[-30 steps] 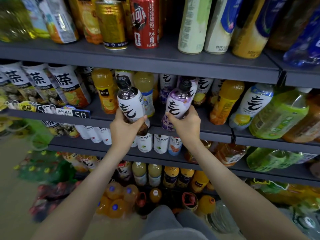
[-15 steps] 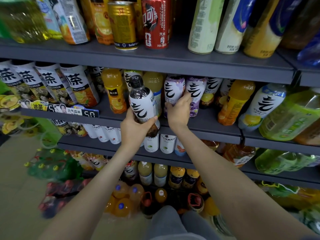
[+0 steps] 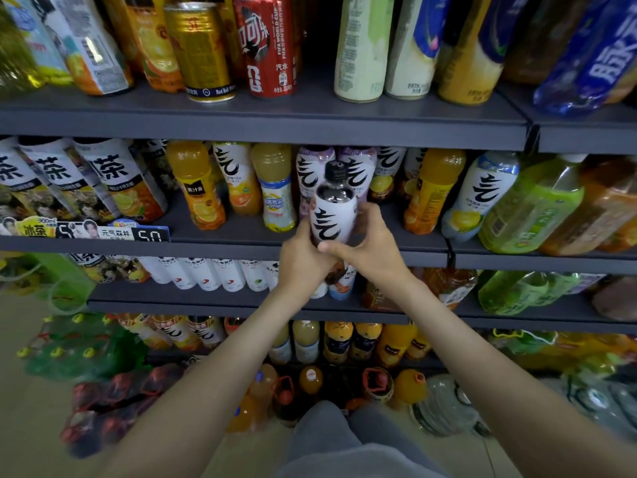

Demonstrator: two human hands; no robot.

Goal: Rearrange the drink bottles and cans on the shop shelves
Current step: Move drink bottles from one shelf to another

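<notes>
Grey shelf (image 3: pixel 241 248), left hand (image 3: pixel 303 260) and right hand (image 3: pixel 370 250) gripping 1 dark bottle (image 3: pixel 332 208)

Shop interior. Grey shelves (image 3: pixel 262 124) carry rows of bottled drinks (image 3: pixel 200 188) and cans (image 3: pixel 200 50). Price tags (image 3: pixel 151 235) line one edge at 9 o'clock.

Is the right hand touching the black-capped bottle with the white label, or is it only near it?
Touching. The head view shows the right hand wrapped round the black-capped bottle, with its thumb across the label.
</notes>
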